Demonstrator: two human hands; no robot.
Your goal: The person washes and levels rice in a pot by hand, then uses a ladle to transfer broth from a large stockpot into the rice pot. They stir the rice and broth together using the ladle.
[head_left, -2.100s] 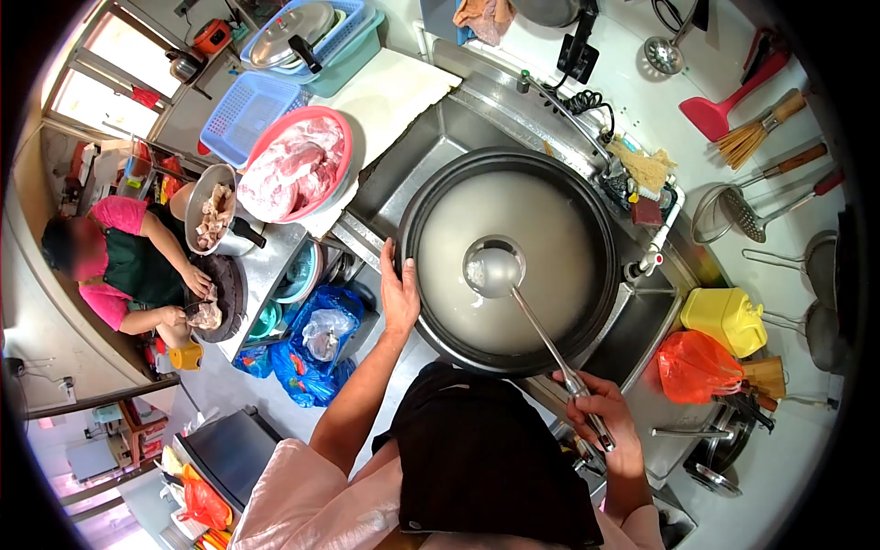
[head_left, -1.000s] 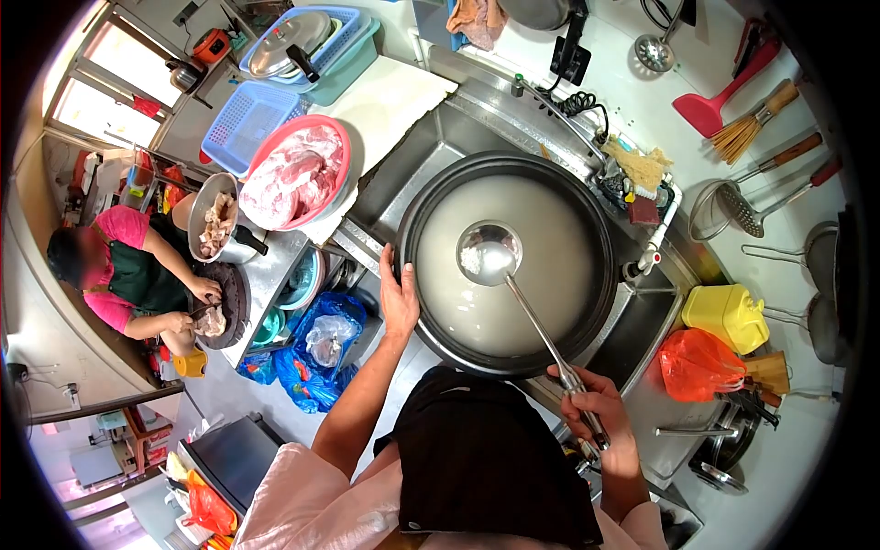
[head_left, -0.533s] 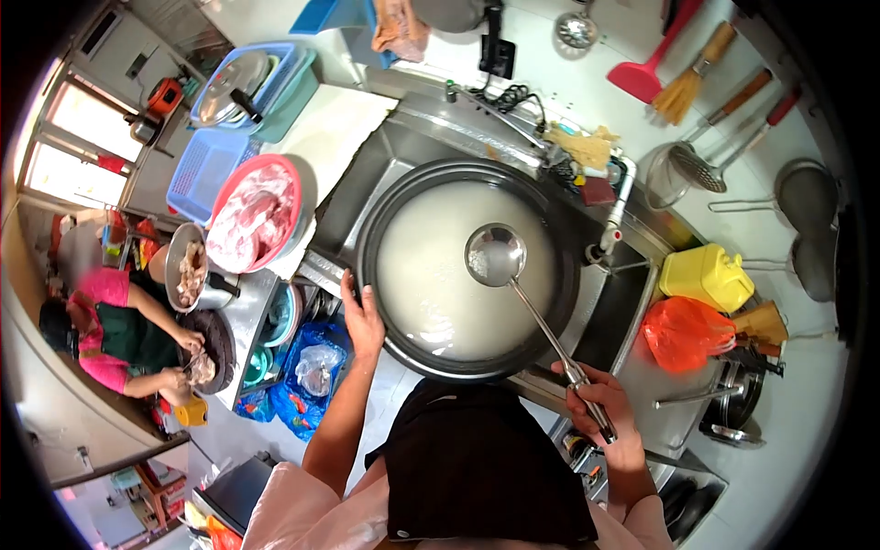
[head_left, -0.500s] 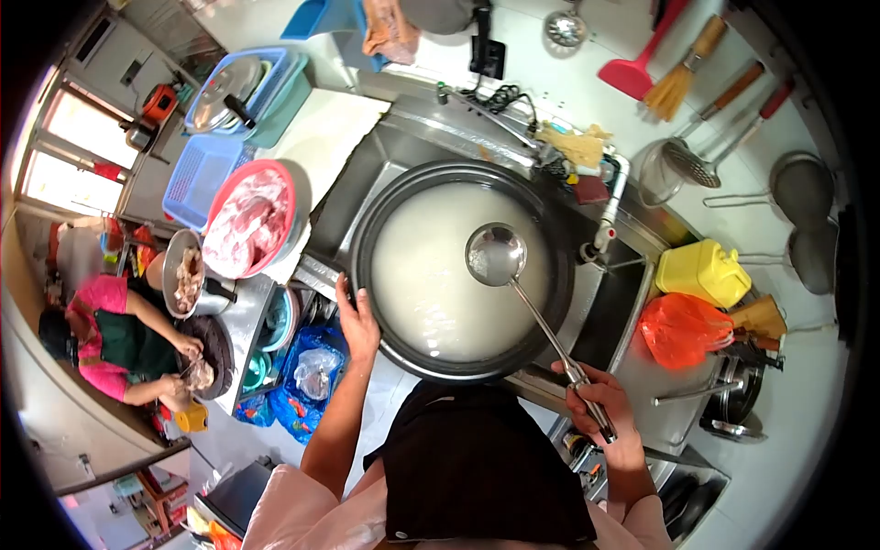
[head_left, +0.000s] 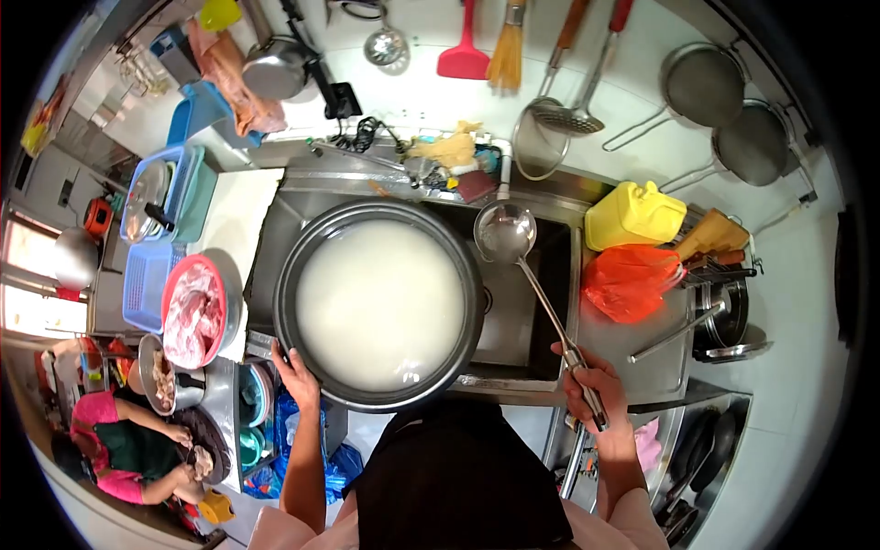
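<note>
A large black pot (head_left: 287,302) filled with cloudy white liquid (head_left: 380,298) stands over the left sink basin. At the pot's lower left rim is my left hand (head_left: 298,380), its fingers stretched out and apart; whether they touch the rim I cannot tell for sure. My right hand (head_left: 594,390) is closed around the handle of a metal ladle (head_left: 506,233). The ladle's round bowl hangs over the right sink basin (head_left: 518,321), beside the pot.
A red bowl of raw meat (head_left: 223,307) stands on the left counter. To the right are a yellow jug (head_left: 632,217) and an orange plastic bag (head_left: 623,284). Strainers (head_left: 703,84) hang on the wall. A co-worker (head_left: 128,440) handles food at a round board, far left.
The ladle has moved right, from over the white liquid to above the right basin. My view has turned to the right. My left hand stays near the pot's rim.
</note>
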